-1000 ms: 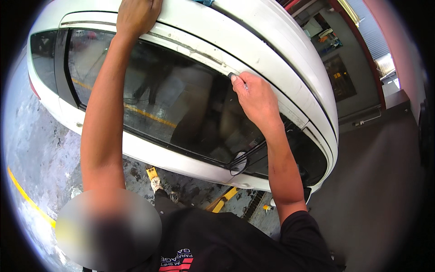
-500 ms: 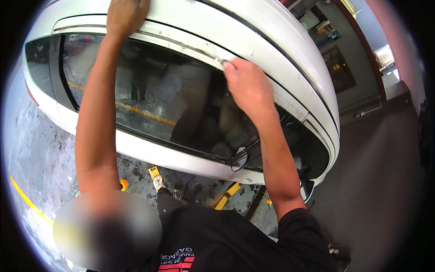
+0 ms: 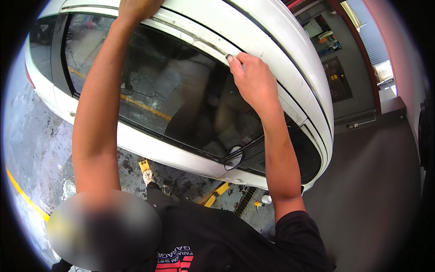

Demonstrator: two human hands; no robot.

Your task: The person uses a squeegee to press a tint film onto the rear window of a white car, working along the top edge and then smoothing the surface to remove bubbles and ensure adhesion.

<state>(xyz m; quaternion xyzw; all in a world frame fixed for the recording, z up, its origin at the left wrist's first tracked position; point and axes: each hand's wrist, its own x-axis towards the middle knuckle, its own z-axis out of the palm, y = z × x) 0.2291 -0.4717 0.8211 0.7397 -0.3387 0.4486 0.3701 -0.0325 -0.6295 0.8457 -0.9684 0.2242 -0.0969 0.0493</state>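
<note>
A white car (image 3: 163, 158) fills the view, with its dark side window (image 3: 181, 90) facing me. My left hand (image 3: 139, 8) reaches to the roof edge; the top of the picture cuts off its fingers. Above the window, a dark, dirty line (image 3: 190, 38) runs along the white door frame. At the right end of this line, my right hand (image 3: 253, 77) is closed, thumb and fingers pressed together. By the thumb tip shows a small dark bit, too small to name. The window lies below both hands, between my forearms.
Thin black cords (image 3: 231, 163) loop over the window's lower edge. Yellow metal bars (image 3: 215, 192) lie on the stained floor (image 3: 50, 140) near my feet, beside a small white and yellow object (image 3: 264, 199). A grey wall (image 3: 358, 181) stands to the right.
The view has shifted slightly, and less of my left hand shows. My right hand stays at nearly the same place on the door frame. The white floor object has come into sight.
</note>
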